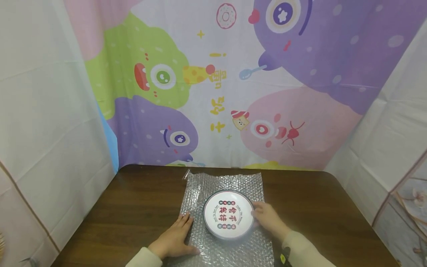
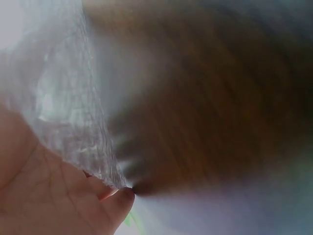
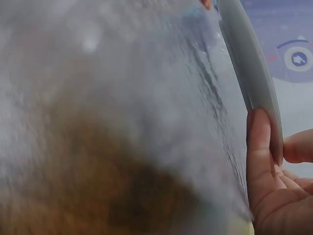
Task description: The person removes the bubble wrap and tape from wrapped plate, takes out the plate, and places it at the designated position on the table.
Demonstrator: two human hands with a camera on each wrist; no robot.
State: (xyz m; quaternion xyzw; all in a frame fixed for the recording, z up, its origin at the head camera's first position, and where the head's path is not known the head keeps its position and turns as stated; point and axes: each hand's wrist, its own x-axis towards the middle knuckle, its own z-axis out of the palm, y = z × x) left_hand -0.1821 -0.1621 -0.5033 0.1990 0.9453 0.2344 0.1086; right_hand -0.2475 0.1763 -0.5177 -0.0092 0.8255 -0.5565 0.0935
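Note:
A round white plate with a dark rim and printed red and dark characters lies over a sheet of clear bubble wrap. At the plate's right edge, my right hand pinches the rim. The right wrist view shows its thumb on one face of the plate and fingers on the other, with the plate's underside above the wrap. My left hand rests at the left edge of the bubble wrap, fingers extended and thumb spread. Close up in the left wrist view, the wrap's edge crosses over the palm.
The dark brown wooden table extends on both sides of the wrap. A cartoon-printed curtain hangs along its back edge, with pale cloth at the sides. A small black object sits by the right sleeve.

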